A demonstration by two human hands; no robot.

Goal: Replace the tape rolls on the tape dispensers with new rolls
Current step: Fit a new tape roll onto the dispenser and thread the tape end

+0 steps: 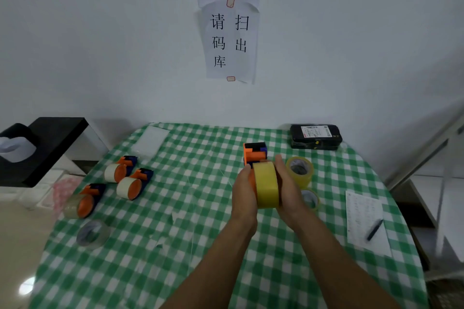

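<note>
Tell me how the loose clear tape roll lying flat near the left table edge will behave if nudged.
The clear tape roll lies flat on its side, so it will probably slide, not roll. It looks thin and hollow, so likely light. The checked tablecloth looks glossy, so it may skid easily.

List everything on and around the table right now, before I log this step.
Tape dispenser in hand: 1, orange and blue, held above table centre.
Yellow tape roll: 1, on that dispenser, between both hands.
Loaded dispensers: 3, orange and blue, table left.
Loose clear roll: 1, near-left.
Loose yellowish rolls: 2, right of the hands.
Black parcel: 1, far right.
Paper sheet: 1, white, right edge, dark pen on it.
Table: 1, green-white check cloth.
Wall notices: 2, white.
Left hand, right hand: gripping the roll's sides.
</note>
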